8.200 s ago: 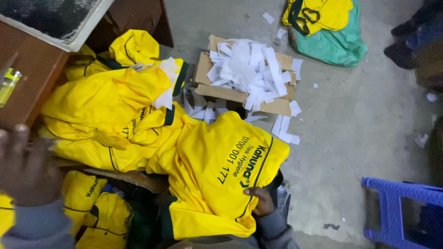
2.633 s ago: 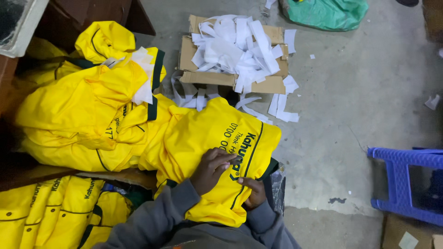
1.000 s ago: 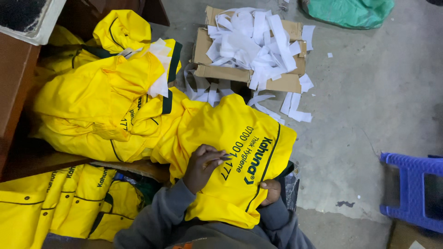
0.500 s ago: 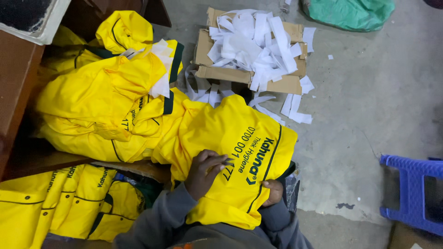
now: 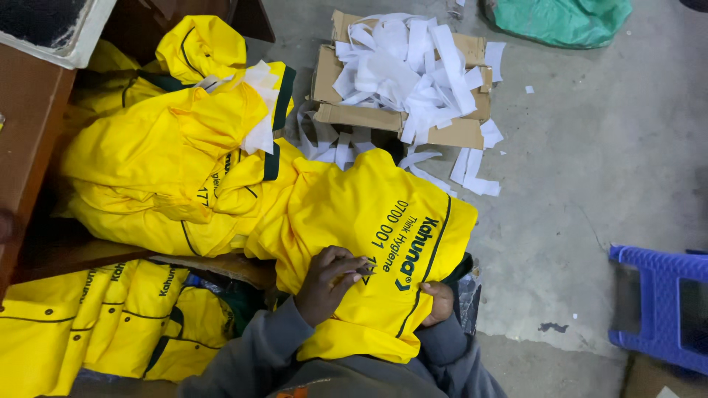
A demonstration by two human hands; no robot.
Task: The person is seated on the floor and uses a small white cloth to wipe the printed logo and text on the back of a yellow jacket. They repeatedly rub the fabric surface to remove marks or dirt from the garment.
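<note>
A yellow garment (image 5: 369,221) with dark green piping and printed lettering lies over my lap. My left hand (image 5: 330,280) rests on top of it, its fingertips pinched at the edge of the printed lettering. My right hand (image 5: 439,302) grips the garment's lower right edge from beneath, mostly hidden by the cloth. Both arms wear grey sleeves.
A heap of yellow garments (image 5: 169,162) lies to the left, with more folded ones (image 5: 96,317) below. A cardboard box (image 5: 450,133) filled with white paper strips (image 5: 402,66) sits ahead on the concrete floor. A green bag (image 5: 568,18) is top right, a blue plastic stool (image 5: 660,309) at right, a brown wooden surface (image 5: 26,140) at left.
My left hand came down from the far left onto the garment's lettering and has stayed there, shifting only slightly. The right hand keeps its hold on the lower edge.
</note>
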